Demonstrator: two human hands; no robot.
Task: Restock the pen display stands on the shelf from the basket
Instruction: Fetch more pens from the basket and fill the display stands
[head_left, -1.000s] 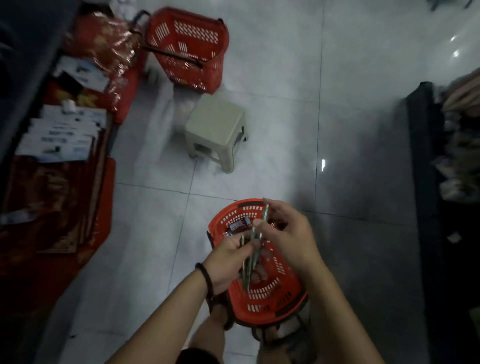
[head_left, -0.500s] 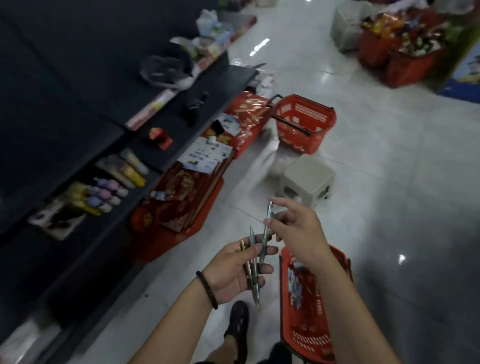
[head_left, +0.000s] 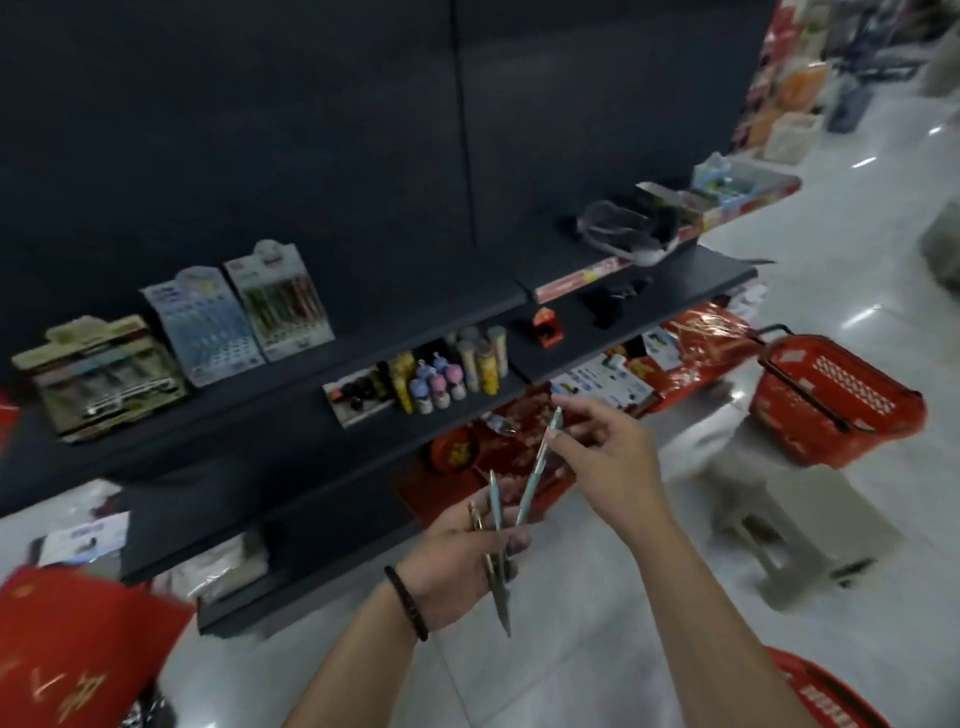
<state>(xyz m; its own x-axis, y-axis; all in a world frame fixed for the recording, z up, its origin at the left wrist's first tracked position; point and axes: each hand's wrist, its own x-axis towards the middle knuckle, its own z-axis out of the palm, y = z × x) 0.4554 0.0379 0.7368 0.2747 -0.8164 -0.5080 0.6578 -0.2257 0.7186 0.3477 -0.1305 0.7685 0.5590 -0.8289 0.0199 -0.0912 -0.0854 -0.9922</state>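
Up from the basket (head_left: 818, 688) to the shelf (head_left: 415, 306) swings the view, the left hand (head_left: 452, 566) keeping a grip on spare pens (head_left: 493, 506) while the right hand (head_left: 608, 457) pinches one pen (head_left: 537, 467), best drawn clear before being slid squarely into a display stand (head_left: 280, 296).

Shelving (head_left: 363, 156) is all matte black and the floor (head_left: 571, 660) is glossy pale grey tile. The pens (head_left: 494, 499) are pale teal, plus one gold. One pen display stand (head_left: 208, 327) is light blue and the other display stand (head_left: 283, 306) is white with green and brown rows. The far basket (head_left: 831, 400) is red with whitish lattice slots, the stool (head_left: 800, 519) is beige, the braided bracelet (head_left: 408, 603) is black, and the bag (head_left: 67, 654) is red with gold characters.
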